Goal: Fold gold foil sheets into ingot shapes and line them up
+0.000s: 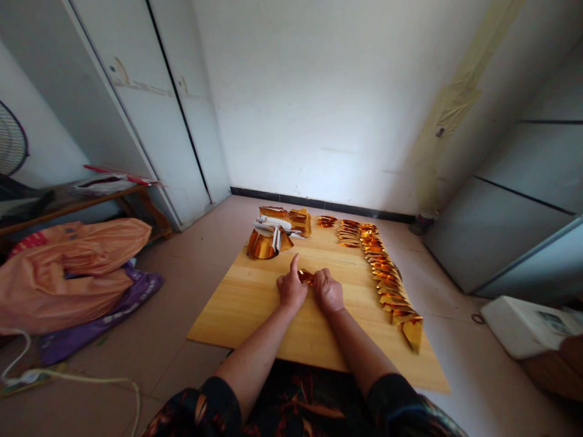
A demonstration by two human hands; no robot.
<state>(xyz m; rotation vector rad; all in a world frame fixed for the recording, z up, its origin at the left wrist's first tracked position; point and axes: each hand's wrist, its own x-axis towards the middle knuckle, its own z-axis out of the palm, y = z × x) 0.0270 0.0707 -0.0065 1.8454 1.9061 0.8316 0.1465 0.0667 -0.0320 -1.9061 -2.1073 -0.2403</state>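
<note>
A small piece of gold foil paper [305, 277] lies on the wooden board [255, 303], pinched between my two hands. My left hand [291, 286] grips its left side, with the index finger pointing up and away. My right hand [328, 290] holds its right side, fingers curled over it. A long row of folded gold foil pieces [387, 273] runs down the board's right side. A stack of gold foil sheets [273, 233] sits at the board's far edge.
The board rests on a tiled floor. Orange and purple plastic bags [73, 273] lie at left, near a low wooden bench [68, 206]. A white cord [82, 379] trails at bottom left. A white appliance [523, 325] stands at right, grey cabinets behind.
</note>
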